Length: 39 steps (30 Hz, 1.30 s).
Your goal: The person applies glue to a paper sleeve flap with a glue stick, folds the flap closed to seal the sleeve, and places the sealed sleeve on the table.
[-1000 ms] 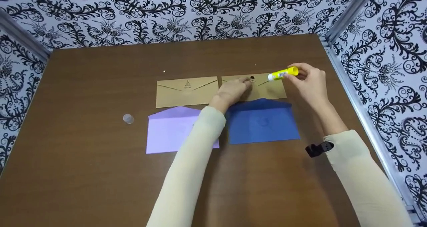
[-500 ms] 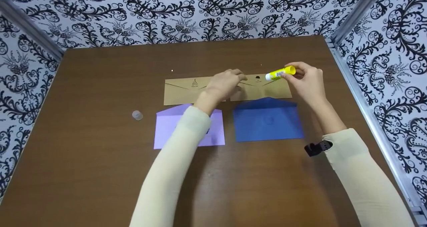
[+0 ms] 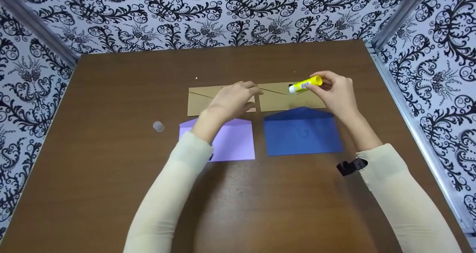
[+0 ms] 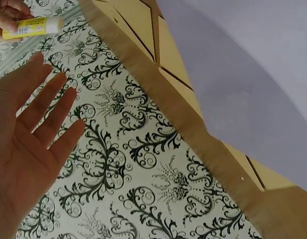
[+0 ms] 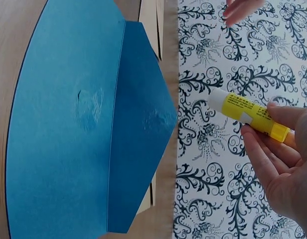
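My right hand (image 3: 339,95) pinches a yellow glue stick (image 3: 305,85) between thumb and fingers, its white end pointing left. In the right wrist view the uncapped glue stick (image 5: 248,113) lies across the fingertips. My left hand (image 3: 230,101) hovers over the left tan envelope (image 3: 199,106), holding nothing; the left wrist view has its fingers loosely spread. A blue envelope (image 3: 303,138) lies below the right tan envelope (image 3: 277,100), flap up, with shiny glue-like smears (image 5: 88,109) on it. Left of it is a purple envelope (image 3: 236,143), partly hidden by my left arm.
A small translucent cap (image 3: 158,126) sits on the brown table (image 3: 111,164) left of the purple envelope. Small white specks lie behind the tan envelopes. Black-and-white patterned panels (image 3: 200,19) rise at the back and sides, with metal framing at the right edge.
My left hand has moved left, from the right tan envelope to over the left one. The glue stick in my right hand has shifted slightly left. The head view has also shifted a little.
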{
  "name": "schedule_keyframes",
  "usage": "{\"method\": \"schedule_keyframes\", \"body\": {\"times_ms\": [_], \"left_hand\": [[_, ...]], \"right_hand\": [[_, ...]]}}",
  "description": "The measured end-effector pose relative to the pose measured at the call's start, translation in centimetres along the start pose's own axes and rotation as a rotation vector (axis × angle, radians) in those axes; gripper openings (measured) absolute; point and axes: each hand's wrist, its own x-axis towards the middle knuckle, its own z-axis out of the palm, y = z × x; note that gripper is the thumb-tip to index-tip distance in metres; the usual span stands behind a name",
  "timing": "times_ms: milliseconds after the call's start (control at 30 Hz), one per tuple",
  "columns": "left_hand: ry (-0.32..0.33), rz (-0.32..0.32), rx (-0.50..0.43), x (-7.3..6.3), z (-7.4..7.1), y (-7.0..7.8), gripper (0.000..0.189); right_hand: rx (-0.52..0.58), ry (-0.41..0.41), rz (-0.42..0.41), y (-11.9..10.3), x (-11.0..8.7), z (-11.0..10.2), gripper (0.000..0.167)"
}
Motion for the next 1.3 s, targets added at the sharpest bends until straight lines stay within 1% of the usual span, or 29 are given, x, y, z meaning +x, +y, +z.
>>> {"method": "schedule_keyframes", "body": {"times_ms": [100, 233, 433, 633, 800, 933, 1033, 1167, 1300], "left_hand": [[0.017, -0.005, -0.013, -1.7, 0.3, -0.5, 0.04], [0.04, -0.017, -0.031, -3.7, 1.3, -1.3, 0.037], [0.02, -0.057, -0.071, -6.3, 3.0, -2.9, 0.036], [0.005, -0.103, -0.069, -8.8, 4.4, -4.6, 0.037], [0.011, -0.136, -0.063, -10.9, 5.3, -5.9, 0.035], [0.007, -0.162, -0.068, -12.3, 5.7, -6.7, 0.035], [-0.009, -0.181, -0.091, -13.3, 6.0, -7.1, 0.036], [-0.011, -0.194, -0.129, -14.3, 6.4, -7.5, 0.039], [-0.011, -0.198, -0.134, -15.2, 6.8, -7.9, 0.043]], "right_hand": [[-0.006, -0.016, -0.012, -0.3, -0.3, 0.2, 0.032], [-0.011, -0.037, -0.025, -0.5, -0.8, 0.5, 0.033], [0.011, -0.075, -0.043, -0.7, -1.6, 1.4, 0.033], [0.014, -0.118, -0.041, -1.0, -2.3, 2.4, 0.034], [0.007, -0.155, -0.059, -1.5, -2.8, 3.2, 0.033], [0.015, -0.173, -0.061, -1.9, -3.1, 3.9, 0.032], [0.03, -0.193, -0.058, -2.2, -3.3, 4.3, 0.03], [0.054, -0.226, -0.047, -2.7, -3.5, 4.9, 0.03], [0.061, -0.257, -0.029, -3.3, -3.7, 5.6, 0.034]]}}
